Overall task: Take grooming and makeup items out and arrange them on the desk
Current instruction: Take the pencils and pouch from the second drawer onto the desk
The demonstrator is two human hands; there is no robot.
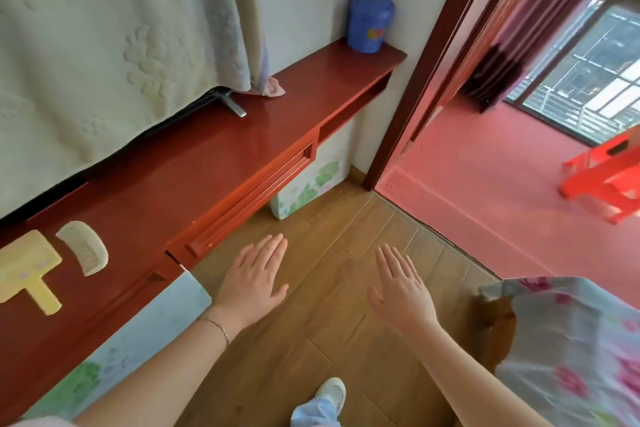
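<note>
Hovering empty hands [254, 279], desk [194, 163] combs [83, 246].

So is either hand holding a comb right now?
No, the left hand and right hand are both open and empty above the floor.

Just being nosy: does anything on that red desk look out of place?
Nothing is spilled or broken. The one oddity is a pale blanket draped over something on the desk, with only a metal foot poking out.

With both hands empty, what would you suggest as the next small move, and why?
Probably reach the left hand to the closed drawer and pull it open: only two combs lie on the desk, and both hands hover open, the right hand holding nothing either.
</note>
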